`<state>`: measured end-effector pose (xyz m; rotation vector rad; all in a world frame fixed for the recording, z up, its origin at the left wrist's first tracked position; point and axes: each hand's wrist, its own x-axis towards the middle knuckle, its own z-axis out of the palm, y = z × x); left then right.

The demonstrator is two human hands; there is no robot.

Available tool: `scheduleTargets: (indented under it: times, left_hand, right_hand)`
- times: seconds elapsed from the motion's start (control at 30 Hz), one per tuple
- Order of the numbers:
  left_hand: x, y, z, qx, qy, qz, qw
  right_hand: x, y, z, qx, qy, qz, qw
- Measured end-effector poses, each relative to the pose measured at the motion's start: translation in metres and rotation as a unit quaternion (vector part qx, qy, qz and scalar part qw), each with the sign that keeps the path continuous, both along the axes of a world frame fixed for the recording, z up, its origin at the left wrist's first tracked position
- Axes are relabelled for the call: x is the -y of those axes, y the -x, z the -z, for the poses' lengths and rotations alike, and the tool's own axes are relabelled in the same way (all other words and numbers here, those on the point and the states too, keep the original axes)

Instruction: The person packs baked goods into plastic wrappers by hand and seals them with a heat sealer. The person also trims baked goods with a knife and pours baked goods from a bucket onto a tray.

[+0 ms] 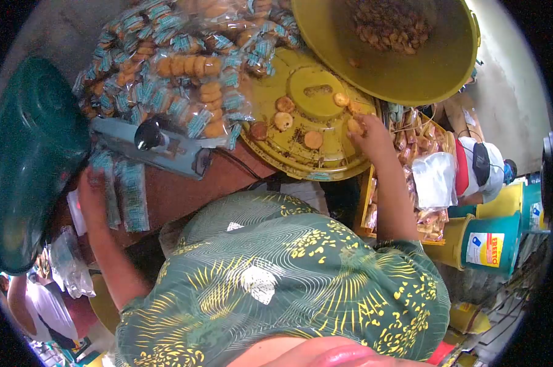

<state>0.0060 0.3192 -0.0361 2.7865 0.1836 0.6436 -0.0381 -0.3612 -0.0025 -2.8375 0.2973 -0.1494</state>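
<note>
My right hand (374, 139) pinches a round golden cookie (354, 126) over the edge of a yellow plastic lid (316, 168). Several loose cookies lie on that lid, among them a pale one (313, 140) and a darker brown one (258, 131). My left hand (91, 186), smeared by motion, is beside flat clear packets with blue print (133, 196) at the table's left; its fingers do not show clearly. Just above those packets lies a grey-blue bag sealer (160, 147) with a black knob.
Filled cookie packs (187, 65) are heaped behind the sealer. A yellow tub (380, 79) with brown pieces inside tilts at the back right. On the left stands a dark green plastic basin (41, 140). A crate of wrapped goods (432, 214) is at right, near other people.
</note>
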Motion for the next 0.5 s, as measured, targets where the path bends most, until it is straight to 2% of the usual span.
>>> scheduleTargets:
  times: [0.03, 0.07, 0.13, 0.23, 0.27, 0.37, 0.5]
  left_hand:
    - [0.009, 0.005, 0.009, -0.005, -0.112, -0.006, 0.994]
    - [0.012, 0.011, 0.012, -0.038, -0.104, -0.015, 0.994]
    - [0.056, 0.026, -0.017, -0.105, -0.085, -0.033, 0.990]
    - [0.053, 0.020, -0.012, -0.152, -0.069, -0.005, 0.986]
    - [0.053, 0.022, -0.011, -0.134, -0.059, -0.006, 0.989]
    - [0.048, 0.023, -0.002, -0.095, -0.039, -0.001, 0.995]
    - [0.054, 0.018, -0.002, -0.132, -0.054, 0.012, 0.990]
  right_hand:
    - [0.003, 0.002, 0.004, 0.029, 0.008, -0.022, 0.999]
    - [0.004, 0.001, 0.007, 0.056, 0.015, -0.045, 0.997]
    - [-0.007, -0.006, 0.006, 0.070, -0.082, -0.050, 0.993]
    - [-0.017, -0.024, 0.020, 0.086, -0.186, -0.105, 0.973]
    - [-0.019, -0.028, 0.026, 0.092, -0.214, -0.131, 0.964]
    - [-0.040, -0.029, 0.005, -0.002, -0.221, -0.103, 0.970]
    - [-0.040, -0.029, 0.014, -0.011, -0.196, -0.092, 0.976]
